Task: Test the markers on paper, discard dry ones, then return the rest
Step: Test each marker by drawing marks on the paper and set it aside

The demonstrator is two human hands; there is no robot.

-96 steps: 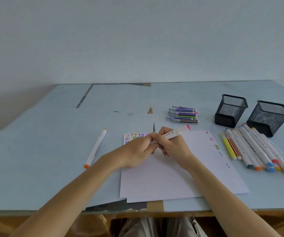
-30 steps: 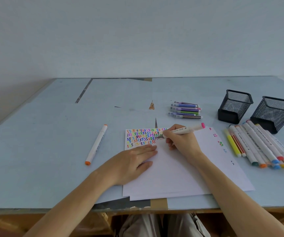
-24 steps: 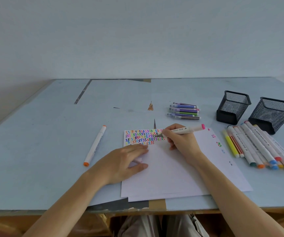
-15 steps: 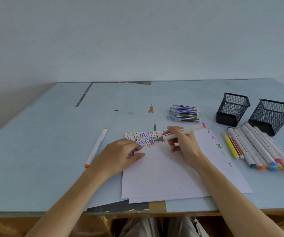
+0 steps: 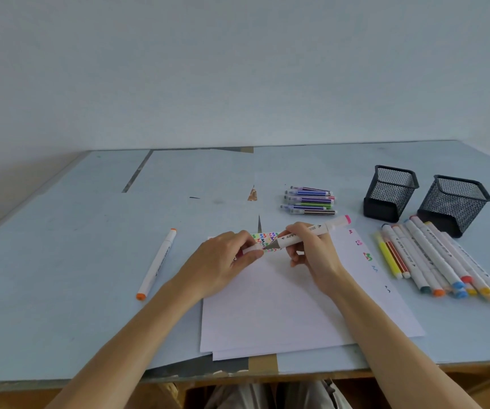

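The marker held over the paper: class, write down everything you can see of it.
The marker has a long white body, apparently plastic, with small dark print along it and a pink cap at its far right end. Its grey tip is uncovered and points left, close over the coloured squiggles at the top of the paper. It lies nearly level, the pink end slightly raised. The right hand grips its middle; the left hand pinches a small white cap just short of the tip.

I could read no text. Dark print ran along the marker (image 5: pixel 311 232) in my right hand (image 5: pixel 314 255), and along the markers (image 5: pixel 432 258) to its right, too small to read.
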